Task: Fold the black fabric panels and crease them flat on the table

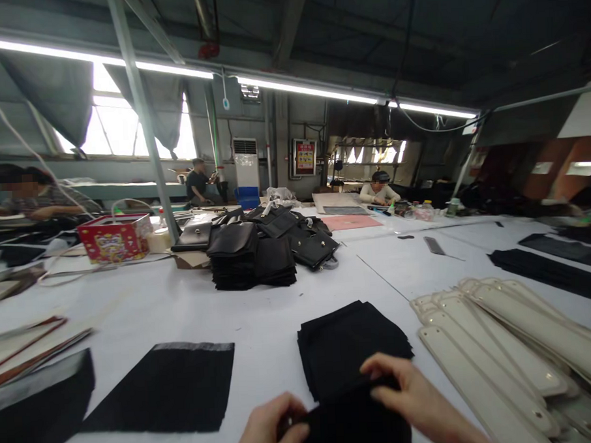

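Observation:
A black fabric piece point(353, 421) is held between my two hands at the bottom centre. My left hand point(279, 424) pinches its left edge between thumb and fingers. My right hand point(401, 390) grips its upper right edge, fingers curled over it. Just beyond my hands lies a stack of black fabric pieces point(352, 340), partly covered by the held piece and my right fingers. To the left, a flat black piece with a grey strip along its top point(170, 390) rests on the white table point(261, 321).
Cream straps point(497, 343) are piled at right. Black bags and stacked panels point(233, 250) stand mid-table, with a red box point(115, 239) to their left. More dark pieces point(44, 409) lie at the left edge. People sit farther back.

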A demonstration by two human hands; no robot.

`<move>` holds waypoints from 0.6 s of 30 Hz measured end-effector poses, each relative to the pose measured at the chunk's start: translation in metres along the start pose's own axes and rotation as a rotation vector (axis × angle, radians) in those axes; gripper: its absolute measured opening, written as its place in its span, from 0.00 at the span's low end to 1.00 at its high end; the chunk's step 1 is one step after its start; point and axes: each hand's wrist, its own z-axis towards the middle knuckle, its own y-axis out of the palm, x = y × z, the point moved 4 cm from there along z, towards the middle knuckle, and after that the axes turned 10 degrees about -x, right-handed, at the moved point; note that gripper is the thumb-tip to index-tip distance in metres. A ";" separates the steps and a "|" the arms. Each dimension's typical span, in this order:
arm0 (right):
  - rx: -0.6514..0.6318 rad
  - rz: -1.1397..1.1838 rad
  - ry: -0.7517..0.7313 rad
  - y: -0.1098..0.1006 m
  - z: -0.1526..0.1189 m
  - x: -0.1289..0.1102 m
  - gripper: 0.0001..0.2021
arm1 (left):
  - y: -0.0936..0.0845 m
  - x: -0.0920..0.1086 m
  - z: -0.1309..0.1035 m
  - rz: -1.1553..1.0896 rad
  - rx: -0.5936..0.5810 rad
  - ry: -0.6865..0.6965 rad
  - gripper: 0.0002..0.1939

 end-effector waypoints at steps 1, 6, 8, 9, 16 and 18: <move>0.021 -0.031 -0.002 -0.028 0.018 0.003 0.15 | -0.003 0.016 0.026 -0.058 0.073 0.052 0.08; 0.141 -0.341 0.143 -0.109 0.110 0.038 0.20 | -0.013 0.060 0.127 0.121 0.298 0.156 0.10; 0.199 -0.388 0.183 -0.104 0.129 0.055 0.23 | -0.020 0.046 0.135 0.199 0.344 0.114 0.12; 0.232 -0.411 0.195 -0.097 0.134 0.064 0.24 | -0.026 0.034 0.131 0.228 0.362 0.090 0.12; 0.583 -0.536 -0.168 -0.029 0.109 0.100 0.22 | -0.090 -0.088 -0.001 0.606 0.534 -0.264 0.15; 0.604 -0.483 -0.278 -0.008 0.099 0.088 0.19 | -0.099 -0.112 -0.030 0.623 0.518 -0.372 0.10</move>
